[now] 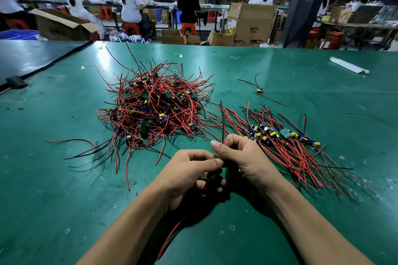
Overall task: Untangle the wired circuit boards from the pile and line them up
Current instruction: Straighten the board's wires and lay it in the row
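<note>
A tangled pile of small circuit boards [150, 109] with red and black wires lies at the centre of the green table [53, 189]. To its right a row of lined-up boards [284, 133] lies with the wires fanned toward me. My left hand [187, 174] and my right hand [241, 159] meet near the front of the table, both closed on one wired circuit board [212, 177], mostly hidden under the fingers. Its red and black wires [223, 122] stick up from my right fingers, and a red wire [172, 236] hangs below my left wrist.
One stray board [260, 91] with wires lies apart, behind the row. A white strip [349, 65] lies at the far right. A black clamp [16, 82] sits on the left seam. Beyond the table's far edge are cardboard boxes [251, 21] and seated workers [131, 4].
</note>
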`<state>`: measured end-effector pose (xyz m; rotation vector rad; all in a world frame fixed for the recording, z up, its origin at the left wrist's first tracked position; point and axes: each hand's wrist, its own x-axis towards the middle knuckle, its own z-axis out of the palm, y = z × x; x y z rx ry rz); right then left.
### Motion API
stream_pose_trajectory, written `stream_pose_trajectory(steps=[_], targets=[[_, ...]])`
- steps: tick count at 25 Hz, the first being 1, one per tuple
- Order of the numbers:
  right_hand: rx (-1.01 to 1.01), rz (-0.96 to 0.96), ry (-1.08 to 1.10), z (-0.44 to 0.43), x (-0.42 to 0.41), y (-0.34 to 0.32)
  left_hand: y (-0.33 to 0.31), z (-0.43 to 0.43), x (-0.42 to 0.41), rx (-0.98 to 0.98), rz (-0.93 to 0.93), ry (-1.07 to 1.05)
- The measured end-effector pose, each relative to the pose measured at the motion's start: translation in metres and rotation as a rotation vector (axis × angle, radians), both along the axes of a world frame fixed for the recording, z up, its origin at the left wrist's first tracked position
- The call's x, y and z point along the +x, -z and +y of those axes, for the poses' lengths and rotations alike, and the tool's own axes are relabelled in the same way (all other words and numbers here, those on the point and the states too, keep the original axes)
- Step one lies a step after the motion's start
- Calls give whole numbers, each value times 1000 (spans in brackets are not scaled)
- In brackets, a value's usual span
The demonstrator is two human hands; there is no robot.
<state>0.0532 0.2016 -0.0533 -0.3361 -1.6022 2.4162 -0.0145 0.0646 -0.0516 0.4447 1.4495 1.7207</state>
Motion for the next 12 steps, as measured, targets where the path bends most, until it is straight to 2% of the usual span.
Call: stream_pose_trajectory(steps=[3,6,12], targets=[[64,-68,-16,0,-1,0,2,1,2,38,-40,-16],[194,-147,-146,-1,-1,-1,2,1,1,43,-40,-1],[127,-135,-282,-1,3,1,4,-2,-2,21,-31,1]])
